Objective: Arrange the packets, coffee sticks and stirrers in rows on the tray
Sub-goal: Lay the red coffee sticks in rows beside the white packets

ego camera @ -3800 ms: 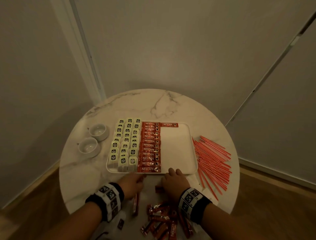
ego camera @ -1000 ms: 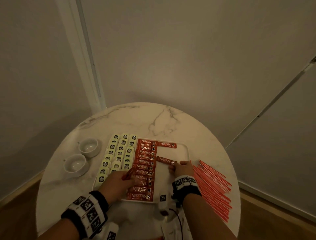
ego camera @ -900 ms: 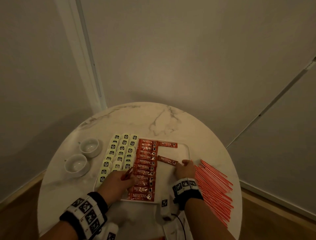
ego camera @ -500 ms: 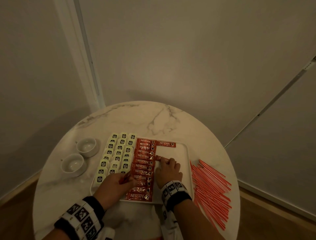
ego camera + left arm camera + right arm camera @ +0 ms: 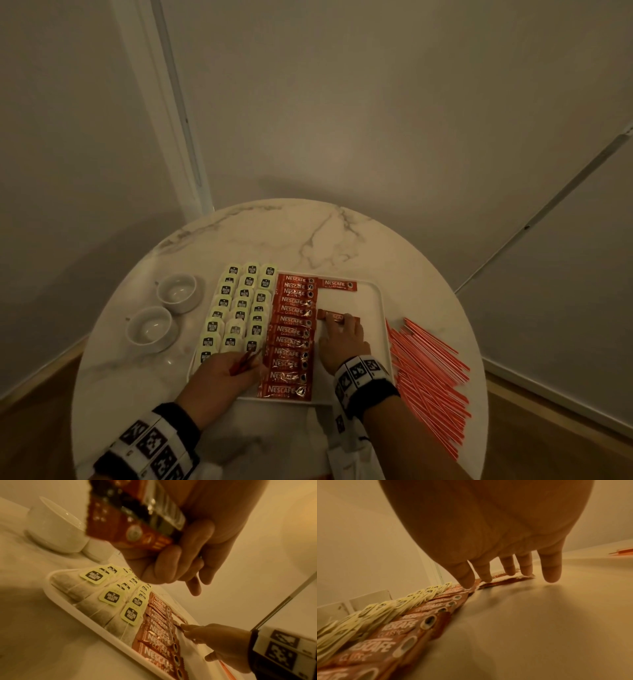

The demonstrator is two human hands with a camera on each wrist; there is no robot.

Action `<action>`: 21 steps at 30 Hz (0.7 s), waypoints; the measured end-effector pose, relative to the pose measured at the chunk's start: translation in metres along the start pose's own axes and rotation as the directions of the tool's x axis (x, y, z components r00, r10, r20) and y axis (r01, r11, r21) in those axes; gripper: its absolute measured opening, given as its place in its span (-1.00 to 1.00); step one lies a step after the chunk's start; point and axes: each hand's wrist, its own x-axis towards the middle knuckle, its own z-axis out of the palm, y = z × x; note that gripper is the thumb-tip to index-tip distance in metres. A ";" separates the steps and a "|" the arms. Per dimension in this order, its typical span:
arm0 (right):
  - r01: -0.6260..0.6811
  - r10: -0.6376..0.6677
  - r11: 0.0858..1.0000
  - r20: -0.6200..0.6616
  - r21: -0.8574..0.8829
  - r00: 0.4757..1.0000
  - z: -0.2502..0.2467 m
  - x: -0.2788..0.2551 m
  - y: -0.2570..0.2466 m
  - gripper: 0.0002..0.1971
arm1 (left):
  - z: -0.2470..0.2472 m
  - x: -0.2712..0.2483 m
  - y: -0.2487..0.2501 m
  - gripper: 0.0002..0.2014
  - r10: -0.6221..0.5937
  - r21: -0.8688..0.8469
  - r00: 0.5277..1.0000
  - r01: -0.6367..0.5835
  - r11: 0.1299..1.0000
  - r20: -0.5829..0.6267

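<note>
The right hand (image 5: pixel 343 337) lies on the white tray (image 5: pixel 381 308) with its fingers (image 5: pixel 526 566) extended and spread, their tips pressing one coffee stick (image 5: pixel 337 315) flat against the tray floor, just right of the column of coffee sticks (image 5: pixel 291 334). The left hand (image 5: pixel 226 371) has its fingers (image 5: pixel 171 561) curled round a held coffee stick (image 5: pixel 132 516), above the tea bag packets (image 5: pixel 239 308). The stirrers (image 5: pixel 428 373) lie on the table (image 5: pixel 274 233), beyond the right hand's little-finger side and off the tray.
</note>
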 end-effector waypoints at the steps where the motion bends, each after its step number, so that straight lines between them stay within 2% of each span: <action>1: -0.007 0.007 1.000 0.019 -0.005 1.000 0.000 0.001 0.001 -0.40 | 0.001 -0.002 0.000 -0.84 -0.004 0.011 1.000 0.003 1.000 0.026; 4: -0.008 0.009 1.000 0.054 -0.022 0.998 -0.002 0.005 0.002 -0.37 | 0.006 -0.004 -0.002 -0.91 -0.011 0.014 0.997 0.010 1.000 0.077; 15: -0.060 0.063 0.997 0.092 -0.041 0.994 -0.024 0.035 -0.008 -0.34 | 0.003 -0.005 -0.014 -0.88 -0.003 0.009 0.994 0.002 1.000 0.106; 17: -0.058 0.062 0.997 0.095 -0.051 0.994 -0.027 0.039 -0.010 -0.34 | 0.000 -0.005 -0.017 -0.82 0.009 0.001 0.995 -0.009 1.000 0.103; 20: -0.058 0.063 0.997 0.103 -0.056 0.993 -0.028 0.041 -0.012 -0.32 | -0.002 -0.004 -0.024 -0.58 0.021 -0.019 0.994 -0.019 1.000 0.105; 21: -0.054 0.059 0.997 0.103 -0.056 0.993 -0.028 0.042 -0.013 -0.31 | -0.002 -0.004 -0.025 -0.60 0.015 -0.022 0.995 -0.012 1.000 0.103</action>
